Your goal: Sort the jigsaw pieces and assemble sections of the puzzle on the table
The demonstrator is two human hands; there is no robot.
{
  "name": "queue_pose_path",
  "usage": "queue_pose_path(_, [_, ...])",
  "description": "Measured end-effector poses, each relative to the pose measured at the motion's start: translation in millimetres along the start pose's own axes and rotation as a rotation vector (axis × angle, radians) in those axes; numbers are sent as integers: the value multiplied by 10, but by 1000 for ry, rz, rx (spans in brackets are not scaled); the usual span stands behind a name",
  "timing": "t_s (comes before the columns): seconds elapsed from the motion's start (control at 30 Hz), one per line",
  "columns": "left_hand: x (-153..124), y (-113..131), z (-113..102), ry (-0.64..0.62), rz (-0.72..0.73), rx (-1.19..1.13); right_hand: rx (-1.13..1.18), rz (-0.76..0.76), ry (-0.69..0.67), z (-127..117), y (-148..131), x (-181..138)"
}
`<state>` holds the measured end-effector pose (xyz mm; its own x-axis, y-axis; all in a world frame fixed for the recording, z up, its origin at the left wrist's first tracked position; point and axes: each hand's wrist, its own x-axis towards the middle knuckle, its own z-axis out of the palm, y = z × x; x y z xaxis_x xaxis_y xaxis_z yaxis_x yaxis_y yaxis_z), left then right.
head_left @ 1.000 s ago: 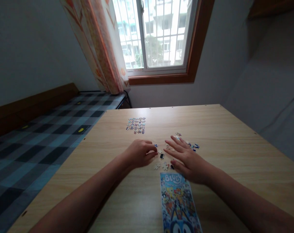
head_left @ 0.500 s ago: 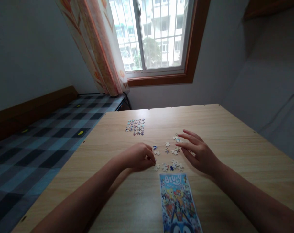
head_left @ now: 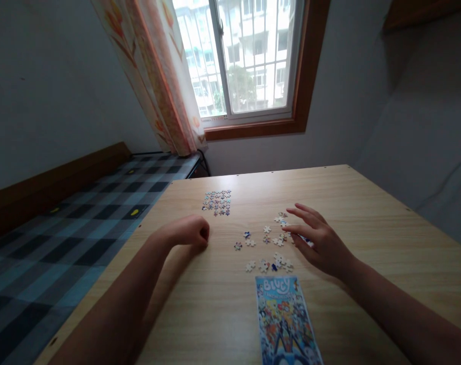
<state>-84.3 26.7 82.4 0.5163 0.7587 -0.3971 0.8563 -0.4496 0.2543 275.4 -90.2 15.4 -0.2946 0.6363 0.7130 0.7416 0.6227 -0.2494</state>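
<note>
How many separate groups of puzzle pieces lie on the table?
2: an assembled block far from the person, left of centre, and loose pieces scattered by the right hand, which may hide some.

Barred window (head_left: 249, 61), curtain (head_left: 157, 76), checked bed (head_left: 63, 228)

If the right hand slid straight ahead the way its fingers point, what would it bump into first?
Probably the loose puzzle pieces: the right hand hovers with open fingers aimed left across the wooden table, and the scattered pieces lie just past the fingertips. Its height above the table is unclear, so it might pass over them.
</note>
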Motion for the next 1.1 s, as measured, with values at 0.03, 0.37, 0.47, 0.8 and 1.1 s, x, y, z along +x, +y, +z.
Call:
queue_pose_path(0.03, [4,-56,-20,22,-12,12,0,-2,-2,2,2,0])
queue_pose_path(0.37, [242,-284,143,514,-71,320,31,-16,-42,9,16,-3])
queue_pose_path(0.47, [273,-318,208,599,-70,330,23,-25,-35,10,28,-10])
queue_pose_path(0.8, [198,-305,281,706,-86,277,27,-29,-29,15,32,-23])
queue_pose_path(1.1, [273,-360,330,699,-85,368,31,-25,-31,21,22,-17])
